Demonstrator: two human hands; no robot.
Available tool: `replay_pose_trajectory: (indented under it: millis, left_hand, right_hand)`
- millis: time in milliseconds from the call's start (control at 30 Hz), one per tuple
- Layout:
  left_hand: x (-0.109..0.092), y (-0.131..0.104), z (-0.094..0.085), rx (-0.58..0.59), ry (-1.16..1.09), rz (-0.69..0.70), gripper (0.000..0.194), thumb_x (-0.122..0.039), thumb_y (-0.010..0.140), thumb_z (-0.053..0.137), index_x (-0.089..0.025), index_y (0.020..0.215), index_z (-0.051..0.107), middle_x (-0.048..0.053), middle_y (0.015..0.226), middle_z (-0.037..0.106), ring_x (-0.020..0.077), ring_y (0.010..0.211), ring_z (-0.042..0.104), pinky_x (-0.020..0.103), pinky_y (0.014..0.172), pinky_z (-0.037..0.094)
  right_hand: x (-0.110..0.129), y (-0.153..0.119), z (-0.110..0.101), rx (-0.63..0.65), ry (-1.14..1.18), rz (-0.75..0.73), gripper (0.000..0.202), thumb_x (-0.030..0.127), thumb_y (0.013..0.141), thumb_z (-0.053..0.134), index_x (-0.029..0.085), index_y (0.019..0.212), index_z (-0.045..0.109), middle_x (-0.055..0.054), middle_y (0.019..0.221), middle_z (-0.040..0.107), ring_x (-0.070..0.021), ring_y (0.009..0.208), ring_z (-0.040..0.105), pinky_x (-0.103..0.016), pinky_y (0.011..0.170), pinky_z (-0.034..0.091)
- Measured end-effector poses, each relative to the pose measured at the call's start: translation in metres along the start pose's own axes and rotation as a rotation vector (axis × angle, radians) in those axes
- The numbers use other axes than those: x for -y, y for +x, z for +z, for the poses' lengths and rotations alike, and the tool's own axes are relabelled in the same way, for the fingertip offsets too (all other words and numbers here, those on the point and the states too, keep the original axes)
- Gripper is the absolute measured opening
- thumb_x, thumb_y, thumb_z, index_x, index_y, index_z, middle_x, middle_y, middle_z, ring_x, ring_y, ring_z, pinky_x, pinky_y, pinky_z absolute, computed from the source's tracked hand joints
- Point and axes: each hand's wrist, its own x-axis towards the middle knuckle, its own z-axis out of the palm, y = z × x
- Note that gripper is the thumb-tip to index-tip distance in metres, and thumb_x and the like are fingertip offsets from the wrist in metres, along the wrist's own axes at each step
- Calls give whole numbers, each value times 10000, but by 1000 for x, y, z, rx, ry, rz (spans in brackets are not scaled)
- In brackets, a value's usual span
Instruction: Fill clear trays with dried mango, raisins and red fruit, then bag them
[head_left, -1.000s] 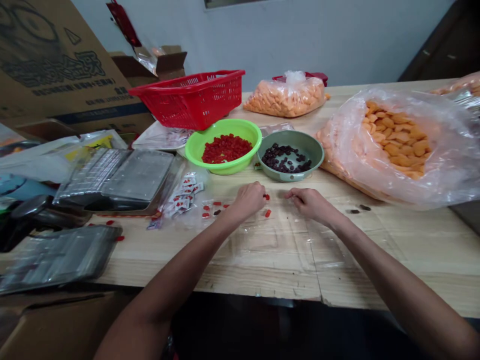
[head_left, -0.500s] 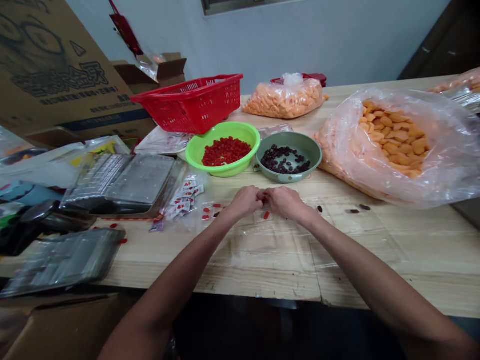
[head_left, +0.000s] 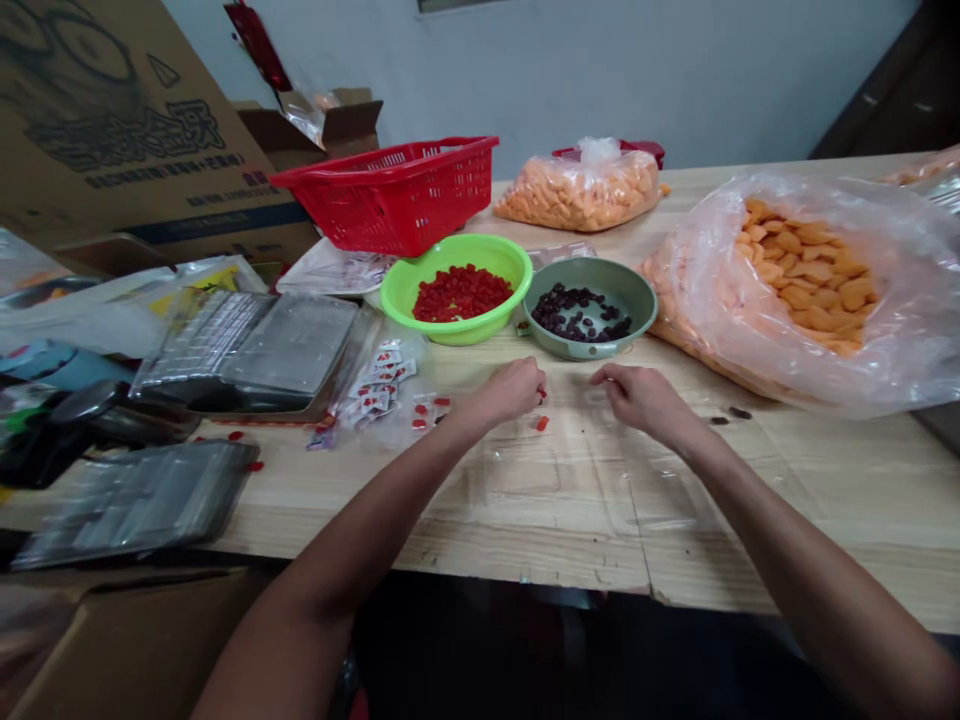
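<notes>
Below the green bowl [head_left: 397, 290] of red pieces [head_left: 459, 294], my left hand [head_left: 516, 388] is closed; a bit of red shows at its fingertips, perhaps a red piece. My right hand [head_left: 637, 400] is apart from it, under the grey-green bowl [head_left: 637, 300] of dark pieces [head_left: 574, 312]. Its fingers are curled, the index finger pointing left; whether it holds anything is hidden. One loose red piece [head_left: 542, 424] lies just below my left hand. Clear plastic trays [head_left: 525, 480] lie flat beneath my forearms, with red pieces [head_left: 420, 410] at their left.
A large open bag [head_left: 907, 330] of orange pieces stands at the right, a tied bag [head_left: 581, 195] at the back. Behind the green bowl is a red basket [head_left: 405, 205]. Stacked clear trays [head_left: 292, 345] and small packets [head_left: 382, 380] sit left. Dark pieces [head_left: 739, 412] lie right.
My hands were together and have moved apart, the right one to the right. The view has shifted slightly, moving everything on the table a little right and up.
</notes>
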Motion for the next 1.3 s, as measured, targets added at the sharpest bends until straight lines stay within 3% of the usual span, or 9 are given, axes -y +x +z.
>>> replay_pose_trajectory:
  millis: [167, 300, 433, 600, 700, 833, 1000, 1167, 1300]
  left_hand:
    - [2, 6, 1, -99, -76, -147, 117, -162, 801, 651, -151, 824, 766, 59, 816, 727, 180, 746, 638, 272, 708, 467]
    - [0, 1, -3, -51, -25, -136, 164, -158, 846, 628, -163, 849, 791, 65, 857, 739, 180, 802, 649, 268, 770, 467]
    - [-18, -21, -5, -152, 6, -168, 220, -224, 928, 574, -178, 928, 790, 71, 953, 734, 181, 842, 654, 275, 791, 462]
    - [-44, -45, 11, -51, 73, -237, 197, -292, 906, 624, -161, 970, 756, 89, 1001, 733, 232, 880, 671, 305, 762, 477]
    - [-46, -45, 19, -40, 86, -279, 185, -200, 905, 565, -164, 924, 746, 90, 1028, 735, 234, 916, 679, 309, 789, 482]
    - [-46, -42, 16, 5, 50, -314, 220, -127, 859, 579, -164, 1018, 727, 71, 947, 750, 220, 868, 686, 304, 788, 479]
    - [-49, -42, 6, -8, 40, -342, 266, -118, 850, 589, -153, 1085, 710, 61, 905, 744, 214, 821, 674, 297, 748, 463]
    - [-64, -27, 0, -216, -147, -246, 210, -157, 859, 615, -182, 1024, 743, 33, 921, 735, 170, 803, 656, 263, 732, 465]
    - [-87, -2, 15, -219, -262, -65, 208, -91, 853, 584, -173, 936, 757, 38, 949, 724, 150, 818, 654, 249, 767, 489]
  right_hand:
    - [-42, -23, -32, -20, 81, 134, 368, 258, 876, 435, 162, 1022, 759, -33, 624, 640, -167, 528, 532, -284, 554, 351]
    - [-61, -41, -45, -71, 66, 235, 367, 248, 871, 437, 148, 1025, 755, -23, 587, 609, -160, 503, 504, -282, 556, 355]
    - [-64, -53, -43, -60, -42, 189, 379, 201, 879, 446, 152, 1089, 758, -56, 685, 686, -174, 567, 566, -286, 619, 390]
    - [-66, -58, -30, 28, -92, 84, 377, 192, 903, 478, 231, 1141, 768, -61, 963, 779, -217, 805, 692, -290, 746, 439]
    - [-68, -56, -26, 76, -38, 45, 368, 188, 911, 478, 234, 1114, 781, -49, 997, 783, -217, 847, 708, -283, 771, 455]
    - [-68, -54, -28, -6, 34, 58, 385, 179, 932, 458, 197, 1176, 756, -63, 1020, 784, -209, 854, 721, -275, 776, 467]
    - [-66, -63, -34, 46, -169, 22, 442, 150, 928, 456, 261, 1265, 719, -72, 1023, 784, -234, 862, 725, -296, 757, 447]
    - [-60, -70, -38, 189, -397, 36, 467, 95, 872, 462, 221, 1243, 716, -127, 958, 770, -263, 841, 713, -293, 662, 393]
    - [-60, -70, -32, 186, -346, 24, 434, 104, 847, 476, 216, 1175, 738, -122, 859, 750, -248, 770, 689, -294, 646, 377]
